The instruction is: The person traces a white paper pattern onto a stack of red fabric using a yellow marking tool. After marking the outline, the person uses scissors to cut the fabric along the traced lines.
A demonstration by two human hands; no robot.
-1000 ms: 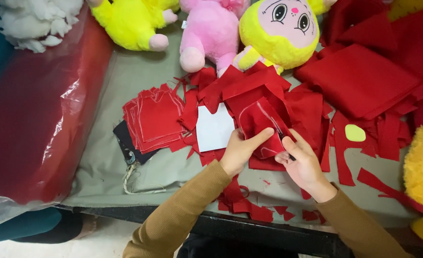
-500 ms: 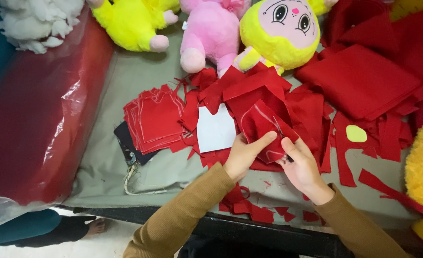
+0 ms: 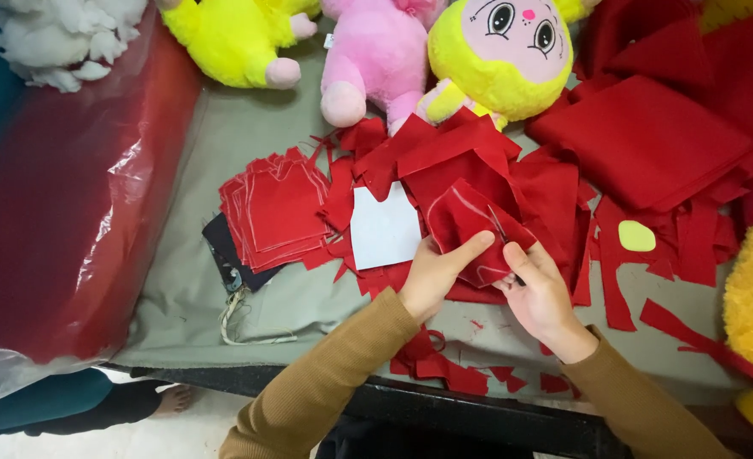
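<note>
A red felt piece (image 3: 470, 229) marked with a pale chalk line sits near the middle of the tabletop, a little toward its front edge, held up between both hands. The left hand (image 3: 436, 272) pinches its lower left side, thumb stretched across the cloth and fingers tucked beneath. The right hand (image 3: 539, 293) is closed around a pair of scissors (image 3: 504, 242) (only the thin dark blades show, and they lie against the felt along the chalk line). Just to the left lies a white card (image 3: 385, 228), and beyond it a stack of cut red pieces (image 3: 278, 212) resting partly on a dark cloth (image 3: 227, 251). Red scraps (image 3: 440, 361) litter the front edge below the wrists. Toward the right edge lie a folded red sheet (image 3: 648, 140) and a small yellow patch (image 3: 636, 235). Along the back edge sit a yellow-faced doll (image 3: 504, 51), a pink plush toy (image 3: 376, 59) and a yellow plush toy (image 3: 223, 38). White stuffing (image 3: 57, 38) fills the back left corner above a plastic-wrapped red roll (image 3: 62, 212).
</note>
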